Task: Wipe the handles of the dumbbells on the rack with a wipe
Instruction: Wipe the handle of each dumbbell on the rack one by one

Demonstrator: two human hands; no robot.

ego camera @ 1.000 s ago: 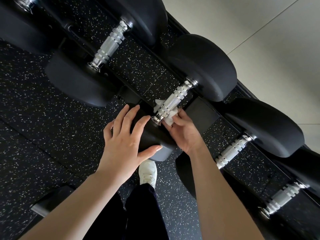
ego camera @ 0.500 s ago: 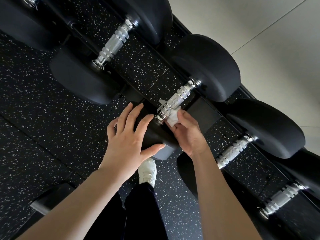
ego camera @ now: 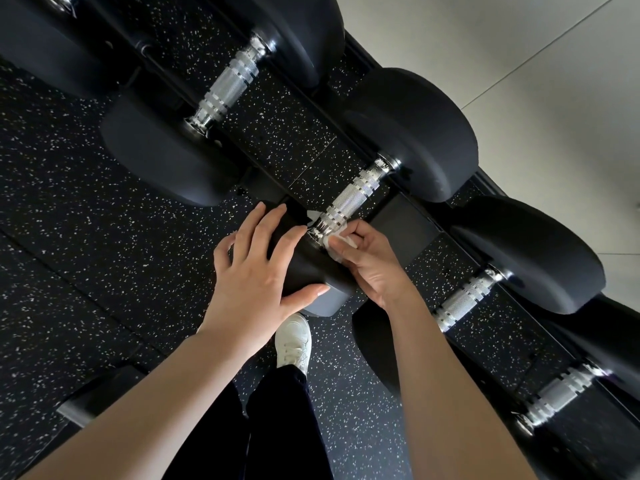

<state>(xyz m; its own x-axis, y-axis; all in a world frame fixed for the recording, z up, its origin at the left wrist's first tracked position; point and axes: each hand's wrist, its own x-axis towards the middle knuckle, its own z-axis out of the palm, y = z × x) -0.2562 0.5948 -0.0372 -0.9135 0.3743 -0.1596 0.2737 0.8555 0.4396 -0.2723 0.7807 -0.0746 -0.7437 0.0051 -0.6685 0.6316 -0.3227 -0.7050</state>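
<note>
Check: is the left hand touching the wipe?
Apart. The head view shows the left hand flat on the dumbbell head, while the wipe sits at the right hand.

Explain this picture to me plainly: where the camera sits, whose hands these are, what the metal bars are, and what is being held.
The camera is worn on a person's head and looks down, so both arms reach in from the bottom. Black dumbbells sit in a row on a rack over speckled floor; the shiny ribbed bars are their handles. The left hand lies flat, fingers spread, on the near head of the middle dumbbell. The right hand pinches a white wipe against the near end of that dumbbell's handle. A white shoe shows below.
</note>
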